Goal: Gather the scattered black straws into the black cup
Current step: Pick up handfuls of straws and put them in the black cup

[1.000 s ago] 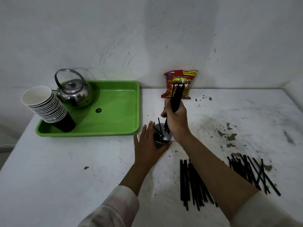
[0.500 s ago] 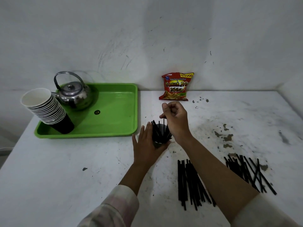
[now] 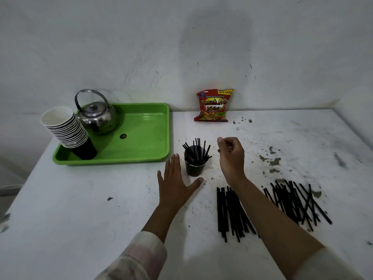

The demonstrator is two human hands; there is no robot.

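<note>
— Fingers first: how do they stand?
— The left hand [image 3: 176, 183] is spread flat and wide, just beside the black cup [image 3: 194, 165], thumb near its base; whether it touches, I cannot tell. The right hand [image 3: 231, 153] is loosely curled, holding nothing, right of the cup.
— Counts?
— One cup upright on the white table [image 3: 80, 209], roughly ten straws in the cup [image 3: 196, 150]. Two loose piles: the near pile [image 3: 229, 211] under the right forearm, the far pile [image 3: 296, 201] further right. Too many to count.
</note>
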